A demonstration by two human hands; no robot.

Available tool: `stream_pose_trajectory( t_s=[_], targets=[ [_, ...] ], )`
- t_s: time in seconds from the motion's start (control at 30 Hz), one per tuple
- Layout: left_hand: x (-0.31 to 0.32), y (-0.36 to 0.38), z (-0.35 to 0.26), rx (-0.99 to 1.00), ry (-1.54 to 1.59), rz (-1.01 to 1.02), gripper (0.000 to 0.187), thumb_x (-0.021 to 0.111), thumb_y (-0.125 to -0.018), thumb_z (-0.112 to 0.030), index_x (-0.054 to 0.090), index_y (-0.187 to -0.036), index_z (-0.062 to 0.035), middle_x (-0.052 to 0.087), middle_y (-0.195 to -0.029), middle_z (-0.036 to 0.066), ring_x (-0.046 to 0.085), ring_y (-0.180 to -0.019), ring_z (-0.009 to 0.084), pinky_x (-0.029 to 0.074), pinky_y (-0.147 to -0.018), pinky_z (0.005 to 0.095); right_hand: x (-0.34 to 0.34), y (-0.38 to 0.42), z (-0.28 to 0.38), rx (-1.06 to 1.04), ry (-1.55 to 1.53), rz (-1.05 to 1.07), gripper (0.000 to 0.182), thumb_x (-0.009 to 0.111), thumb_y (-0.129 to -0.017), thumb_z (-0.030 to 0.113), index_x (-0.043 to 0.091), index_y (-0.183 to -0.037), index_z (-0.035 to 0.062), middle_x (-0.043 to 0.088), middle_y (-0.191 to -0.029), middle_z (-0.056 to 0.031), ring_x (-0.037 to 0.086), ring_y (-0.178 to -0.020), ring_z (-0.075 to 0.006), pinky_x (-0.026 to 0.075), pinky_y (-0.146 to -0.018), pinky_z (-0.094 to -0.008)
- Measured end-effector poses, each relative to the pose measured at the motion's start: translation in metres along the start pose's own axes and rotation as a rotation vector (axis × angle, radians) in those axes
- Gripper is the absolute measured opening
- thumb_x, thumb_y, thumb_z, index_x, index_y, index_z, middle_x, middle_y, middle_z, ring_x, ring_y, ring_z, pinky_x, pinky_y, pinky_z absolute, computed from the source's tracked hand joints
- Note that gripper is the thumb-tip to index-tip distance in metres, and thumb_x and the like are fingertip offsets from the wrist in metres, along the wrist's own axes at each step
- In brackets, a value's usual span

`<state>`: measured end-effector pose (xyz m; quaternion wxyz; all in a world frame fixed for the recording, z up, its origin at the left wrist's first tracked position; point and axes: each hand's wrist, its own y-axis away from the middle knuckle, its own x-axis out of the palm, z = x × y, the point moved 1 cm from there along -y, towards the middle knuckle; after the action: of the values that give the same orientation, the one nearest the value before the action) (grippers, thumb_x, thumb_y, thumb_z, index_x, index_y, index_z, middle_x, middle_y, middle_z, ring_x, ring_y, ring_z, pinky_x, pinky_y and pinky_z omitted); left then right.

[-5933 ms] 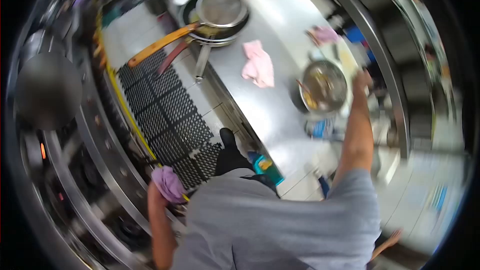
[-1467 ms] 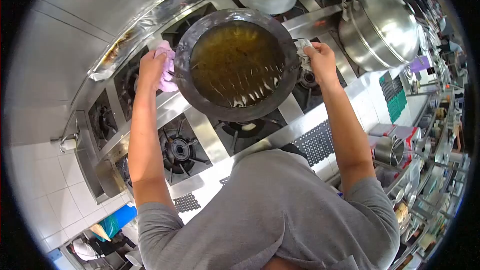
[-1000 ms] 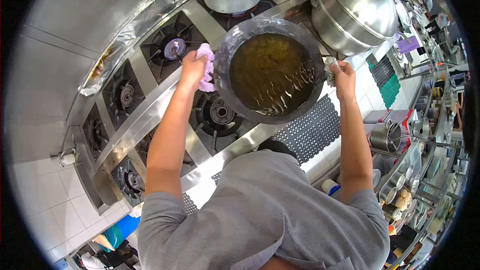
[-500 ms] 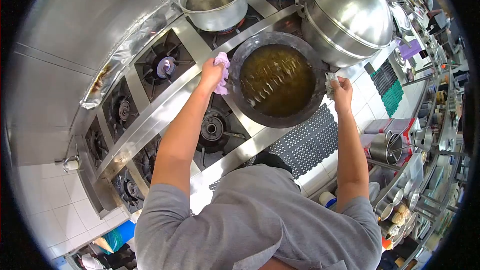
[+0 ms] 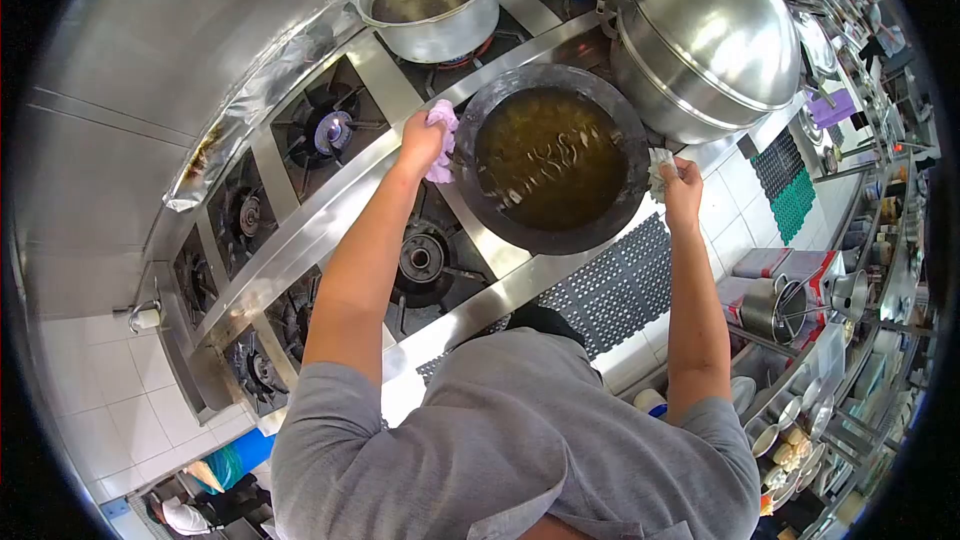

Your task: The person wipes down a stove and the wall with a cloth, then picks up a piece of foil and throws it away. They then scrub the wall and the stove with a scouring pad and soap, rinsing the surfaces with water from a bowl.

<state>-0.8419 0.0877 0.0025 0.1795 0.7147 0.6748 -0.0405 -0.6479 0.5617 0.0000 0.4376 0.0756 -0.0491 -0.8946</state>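
A dark wok [image 5: 550,235] with brownish liquid in it is held level between my two hands, over the front of the stove. My left hand [image 5: 422,143] is closed around a pink cloth [image 5: 441,142] at the wok's left side. At its right side, my right hand [image 5: 682,188] pinches a pale, greyish cloth [image 5: 659,173] against the handle, which is hidden. Light streaks lie across the liquid's surface; whether they are food or reflections I cannot tell.
Behind the wok are a pot of cloudy liquid [image 5: 432,38] and a large lidded steamer [image 5: 705,35]. A lit burner [image 5: 332,133] shows at the left. Black mats [image 5: 610,285] lie on the floor. Shelves with pans and bowls run along the right.
The wok has shifted slightly left, and the streaks in its liquid have changed shape and bunched closer together. Both hands keep their hold on the cloths.
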Motion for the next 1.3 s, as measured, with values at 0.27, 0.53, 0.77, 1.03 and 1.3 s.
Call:
stream_pose_trajectory(
  t_s=[0.27, 0.53, 0.77, 1.03, 1.3],
  targets=[
    [-0.002, 0.007, 0.011, -0.019, 0.028, -0.011, 0.029, 0.062, -0.102, -0.010, 0.066, -0.126, 0.0049, 0.075, -0.103, 0.013, 0.070, -0.082, 0.0214, 0.057, -0.071, 0.0374, 0.000, -0.006, 0.004, -0.001, 0.015, 0.018, 0.025, 0.072, -0.099, 0.009, 0.064, -0.117, -0.0054, 0.074, -0.100, -0.0133, 0.071, -0.080, -0.0175, 0.057, -0.068, -0.0321],
    [-0.003, 0.002, 0.024, 0.030, -0.018, -0.083, 0.029, 0.063, -0.104, -0.016, 0.064, -0.125, 0.0043, 0.073, -0.103, 0.014, 0.070, -0.080, 0.0235, 0.057, -0.068, 0.0389, -0.021, 0.007, 0.003, -0.052, 0.007, 0.066, 0.033, 0.072, -0.103, 0.018, 0.063, -0.126, -0.0052, 0.073, -0.104, -0.0119, 0.069, -0.084, -0.0156, 0.057, -0.073, -0.0303],
    [-0.013, 0.007, 0.026, 0.108, -0.095, -0.149, 0.036, 0.065, -0.104, -0.019, 0.064, -0.129, 0.0076, 0.074, -0.108, 0.016, 0.071, -0.086, 0.0232, 0.057, -0.071, 0.0388, -0.085, 0.113, -0.056, 0.108, 0.077, -0.078, 0.035, 0.072, -0.103, 0.020, 0.063, -0.126, -0.0054, 0.074, -0.106, -0.0124, 0.071, -0.091, -0.0170, 0.058, -0.079, -0.0321],
    [-0.003, 0.065, -0.079, 0.381, -0.521, -0.530, 0.047, 0.070, -0.099, -0.032, 0.067, -0.130, 0.0044, 0.075, -0.115, 0.031, 0.074, -0.107, 0.0465, 0.056, -0.093, 0.0513, -0.114, 0.157, -0.063, 0.191, 0.113, 0.026, 0.031, 0.074, -0.101, 0.022, 0.068, -0.121, -0.0013, 0.075, -0.103, -0.0110, 0.069, -0.089, -0.0173, 0.058, -0.079, -0.0345],
    [0.204, 0.073, -0.397, 1.158, -0.486, -0.302, 0.042, 0.067, -0.102, -0.030, 0.066, -0.132, -0.0001, 0.075, -0.116, 0.025, 0.073, -0.107, 0.0435, 0.057, -0.091, 0.0479, -0.160, 0.075, -0.066, 0.123, 0.093, 0.130, 0.031, 0.076, -0.099, 0.020, 0.070, -0.120, -0.0021, 0.073, -0.095, -0.0080, 0.066, -0.084, -0.0142, 0.054, -0.074, -0.0316]
  ],
)
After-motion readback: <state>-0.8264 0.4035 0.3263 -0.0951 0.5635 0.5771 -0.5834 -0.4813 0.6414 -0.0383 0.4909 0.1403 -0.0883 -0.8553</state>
